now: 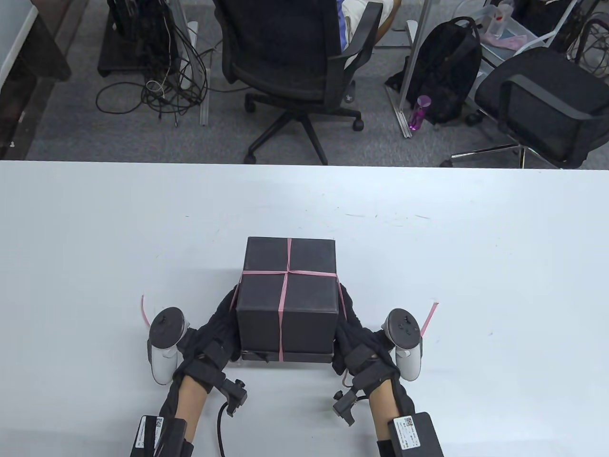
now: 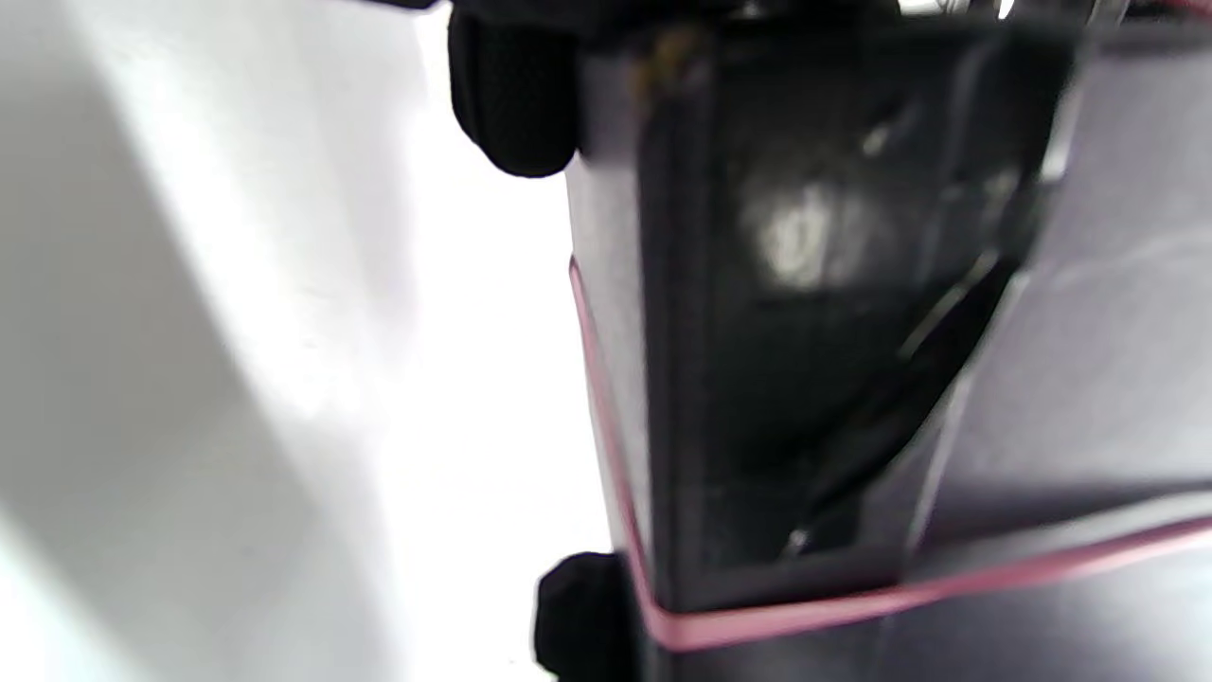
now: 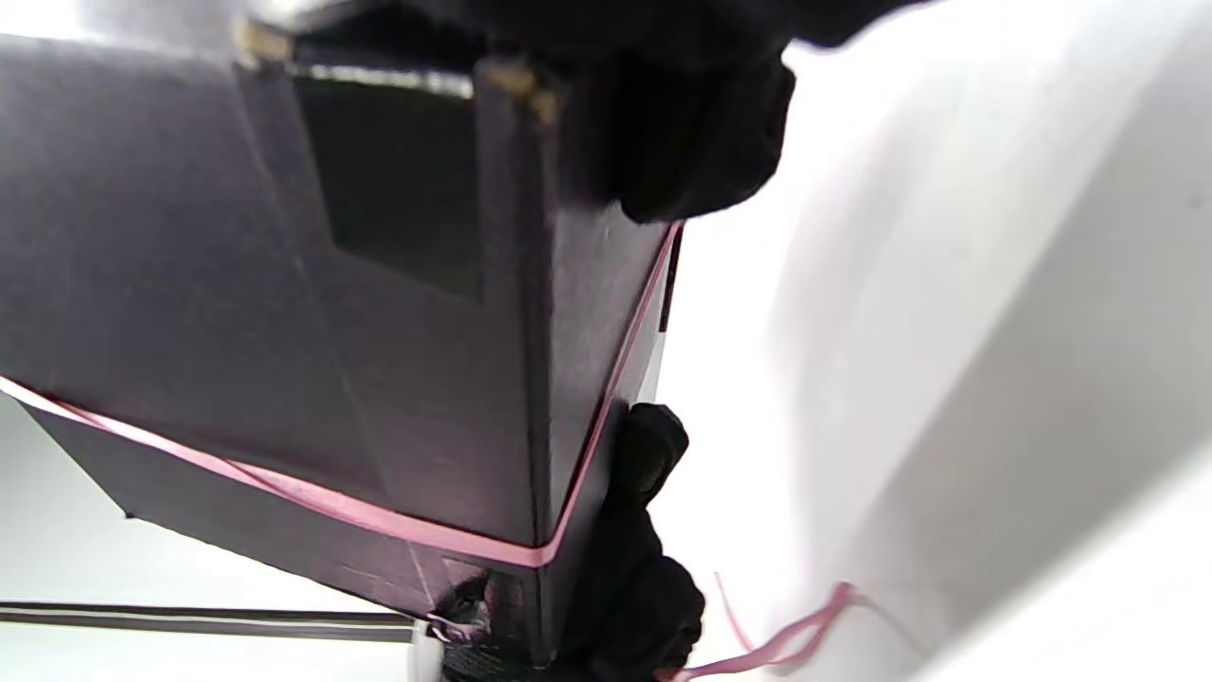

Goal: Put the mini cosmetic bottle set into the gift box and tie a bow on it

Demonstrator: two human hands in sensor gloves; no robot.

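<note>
Across the lower half of the table view runs the white table (image 1: 95, 228), bearing little beyond the work itself. Lower centre stands the black gift box (image 1: 288, 295), lid on, apparently tipped or raised off the surface, since the wrist views show its underside or a recessed face. A pink ribbon (image 1: 284, 290) crosses over the uppermost face and runs down the sides; no bow is tied yet. The bottle set is not visible; presumably it is inside.

Left hand (image 1: 214, 328) presses the box's left side and right hand (image 1: 354, 328) the right side, fingers curled against the walls, clamping it between them, likely to turn it so the ribbon can be wrapped. Loose ribbon ends stick out at lower left (image 1: 144, 310) and lower right (image 1: 428, 318); whether the fingers pinch them I cannot tell.

Beyond the far edge, upper frame: two office chairs (image 1: 295, 57), a backpack (image 1: 447, 71), floor cables (image 1: 162, 85), a purple bottle (image 1: 419, 113). Nothing obstructs the work.
</note>
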